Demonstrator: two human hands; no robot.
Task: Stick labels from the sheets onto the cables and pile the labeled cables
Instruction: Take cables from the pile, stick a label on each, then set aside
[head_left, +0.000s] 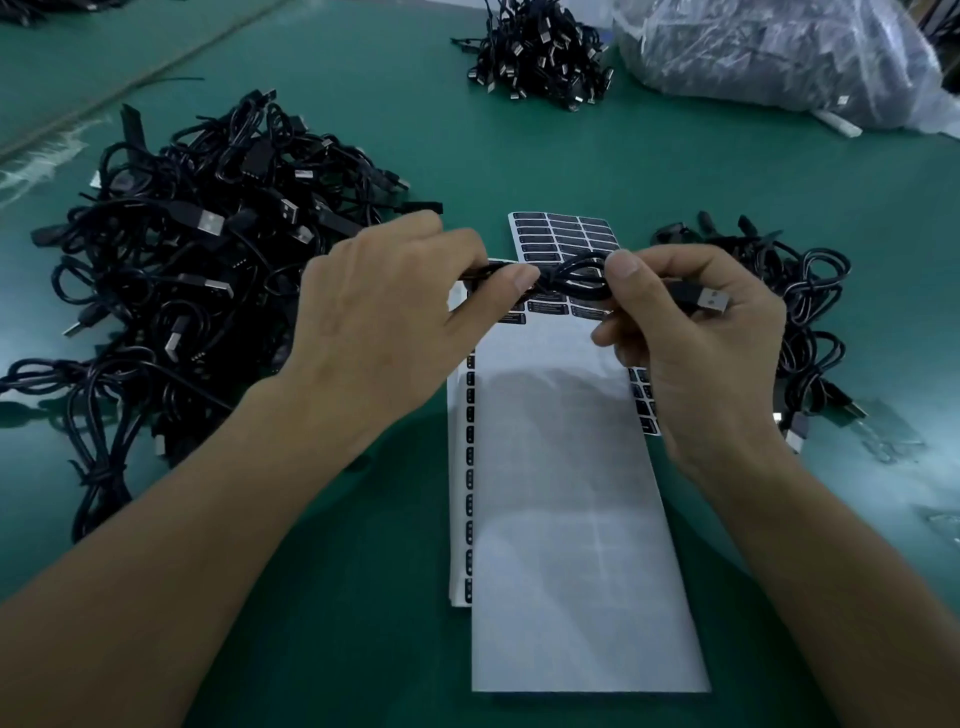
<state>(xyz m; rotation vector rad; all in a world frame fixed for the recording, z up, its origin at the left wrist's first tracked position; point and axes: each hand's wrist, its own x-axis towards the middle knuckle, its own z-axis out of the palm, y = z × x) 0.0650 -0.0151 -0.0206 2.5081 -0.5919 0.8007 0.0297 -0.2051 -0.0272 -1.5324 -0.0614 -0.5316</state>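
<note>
A person holds a thin black cable (571, 280), folded into a short looped bundle, in the air just above a label sheet (563, 234) on a green worktop (363, 119). The left hand (395, 322) pinches the bundle's left end between thumb and curled fingers (519, 286). The right hand (696, 353) pinches its right end the same way. The bundle's long axis runs left to right across the view, and its metal plug (710, 301) sticks out past the right hand, pointing right. The cable looks light, soft and floppy, with loops likely to spring apart, so it is probably best gripped near both ends, leaving the middle free for a label. A large heap of cables (197, 270) lies to the left and a smaller heap (815, 312) to the right; which one is labelled cannot be told
</note>
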